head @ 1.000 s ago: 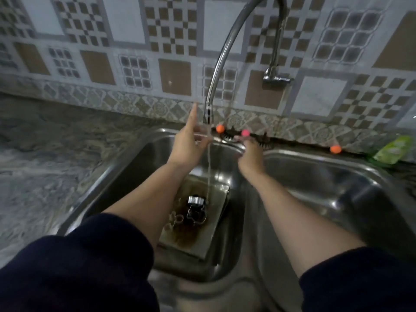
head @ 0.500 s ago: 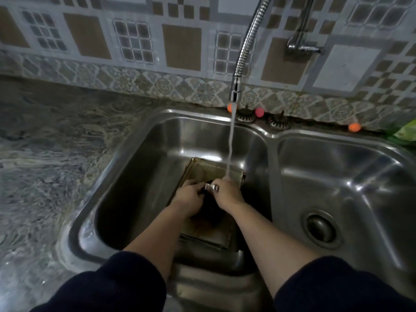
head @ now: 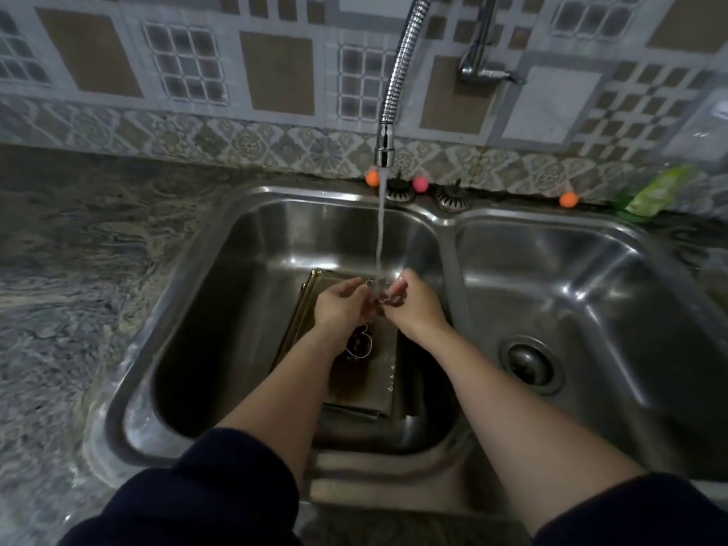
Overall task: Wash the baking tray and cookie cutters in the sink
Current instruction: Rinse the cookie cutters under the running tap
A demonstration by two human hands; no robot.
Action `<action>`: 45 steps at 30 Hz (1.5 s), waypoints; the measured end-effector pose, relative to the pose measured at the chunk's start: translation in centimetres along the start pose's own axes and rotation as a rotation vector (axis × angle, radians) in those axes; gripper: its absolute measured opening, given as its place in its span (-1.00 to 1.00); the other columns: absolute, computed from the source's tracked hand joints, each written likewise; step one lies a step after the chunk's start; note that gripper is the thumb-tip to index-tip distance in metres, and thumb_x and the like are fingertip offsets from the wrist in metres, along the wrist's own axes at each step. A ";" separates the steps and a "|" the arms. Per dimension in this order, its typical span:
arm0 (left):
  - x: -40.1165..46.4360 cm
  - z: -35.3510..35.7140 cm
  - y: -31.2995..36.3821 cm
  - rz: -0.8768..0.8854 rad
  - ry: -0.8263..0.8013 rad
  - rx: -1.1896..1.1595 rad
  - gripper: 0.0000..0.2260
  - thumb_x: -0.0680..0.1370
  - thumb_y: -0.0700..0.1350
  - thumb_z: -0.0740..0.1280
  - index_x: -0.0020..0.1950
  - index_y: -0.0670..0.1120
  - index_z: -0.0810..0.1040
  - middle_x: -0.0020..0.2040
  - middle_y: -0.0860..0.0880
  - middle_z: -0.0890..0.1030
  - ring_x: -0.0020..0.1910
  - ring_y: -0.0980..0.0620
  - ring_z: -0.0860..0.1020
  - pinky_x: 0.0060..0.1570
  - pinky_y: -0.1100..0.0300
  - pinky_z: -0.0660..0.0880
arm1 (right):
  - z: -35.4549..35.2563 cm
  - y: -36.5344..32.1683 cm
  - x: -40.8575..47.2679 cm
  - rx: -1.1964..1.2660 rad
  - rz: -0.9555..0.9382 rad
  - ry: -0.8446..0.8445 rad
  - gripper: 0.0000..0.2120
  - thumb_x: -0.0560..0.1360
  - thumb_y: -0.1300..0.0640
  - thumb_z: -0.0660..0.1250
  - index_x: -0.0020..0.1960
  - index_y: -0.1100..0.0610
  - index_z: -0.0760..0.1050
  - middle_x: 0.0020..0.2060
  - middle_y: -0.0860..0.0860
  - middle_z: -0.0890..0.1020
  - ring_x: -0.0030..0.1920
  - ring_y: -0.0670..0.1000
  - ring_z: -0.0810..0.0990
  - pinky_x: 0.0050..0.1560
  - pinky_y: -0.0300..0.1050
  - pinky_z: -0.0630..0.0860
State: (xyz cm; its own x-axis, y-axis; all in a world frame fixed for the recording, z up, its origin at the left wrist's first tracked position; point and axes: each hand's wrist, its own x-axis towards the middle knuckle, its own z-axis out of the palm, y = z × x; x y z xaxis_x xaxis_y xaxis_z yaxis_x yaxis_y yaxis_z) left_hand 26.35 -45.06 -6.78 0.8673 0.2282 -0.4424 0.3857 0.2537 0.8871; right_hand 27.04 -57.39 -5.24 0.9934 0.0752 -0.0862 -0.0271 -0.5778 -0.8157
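Two hands meet under the running stream in the left basin of a double stainless sink (head: 220,246). Left hand (head: 338,305) and right hand (head: 413,305) both curl their fingers around one small metal cookie cutter (head: 379,290), pinching it between them directly beneath the water falling from the flexible faucet spout (head: 385,145). The cutter's exact outline is hard to read through the water.

Baking tray (head: 384,384) lies on the floor of the left basin, below the hands, its surface stained dark brown. A second cookie cutter (head: 359,344), lobed in outline, rests on the tray just beneath the left wrist. More cutters may lie there; the forearm hides part of the tray.

Assessment: rinsing of the first cutter is in hand; the tray and the remaining cutter appear unwashed.

Risks noted:
- Thin wet metal held only at the fingertips could slip and drop onto the tray or the basin floor.
- Cutter edges are narrow; rubbing hard along them could nick a finger.
- Water striking the cutter at this height could splash over the sink rim onto the stone counter (head: 78,277).
- Baked-on residue on the tray is unlikely to yield to water alone; a green detergent pouch (head: 654,191) stands well apart, behind the right basin.
- Dark sleeves (head: 220,490) sit near the front rim and could get wet.
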 end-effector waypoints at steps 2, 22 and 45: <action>-0.3 -0.3 0.1 0.015 0.014 0.032 -0.83 0.57 -0.22 0.32 0.14 -0.14 0.60 -0.03 -0.12 0.67 -0.11 -0.02 0.67 -0.08 0.17 0.62 | -0.2 -0.3 0.1 0.095 0.063 -0.119 -0.64 0.44 0.29 0.41 0.13 0.04 0.36 -0.03 -0.05 0.59 -0.02 -0.06 0.59 -0.06 -0.23 0.52; -0.1 1.0 3.6 -0.014 -0.069 -0.158 -0.82 0.52 -0.32 0.34 0.10 -0.21 0.57 -0.02 -0.18 0.66 -0.12 -0.01 0.65 0.02 0.16 0.59 | -1.3 -1.1 1.0 -0.072 -0.153 0.137 -0.81 0.45 0.31 0.41 -0.05 0.05 0.65 -0.04 -0.09 0.42 -0.10 -0.15 0.50 0.01 -0.34 0.49; -2.8 1.4 3.8 0.326 0.159 0.391 -0.94 0.49 -0.10 0.42 -0.07 -0.04 0.66 -0.26 0.01 0.67 -0.29 0.04 0.67 -0.22 0.11 0.64 | -3.9 -1.7 -0.2 0.154 0.043 -0.089 -0.54 0.47 0.27 0.41 0.35 0.15 0.46 0.22 0.05 0.56 0.20 -0.01 0.54 0.14 -0.25 0.45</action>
State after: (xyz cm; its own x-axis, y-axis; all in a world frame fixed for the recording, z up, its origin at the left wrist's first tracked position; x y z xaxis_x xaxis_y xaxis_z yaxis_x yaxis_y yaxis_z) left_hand 25.79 -46.03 -1.99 0.9149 0.3842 -0.1234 0.2191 -0.2161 0.9515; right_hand 27.30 -59.57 -1.59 0.9774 0.1286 -0.1675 -0.0928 -0.4511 -0.8876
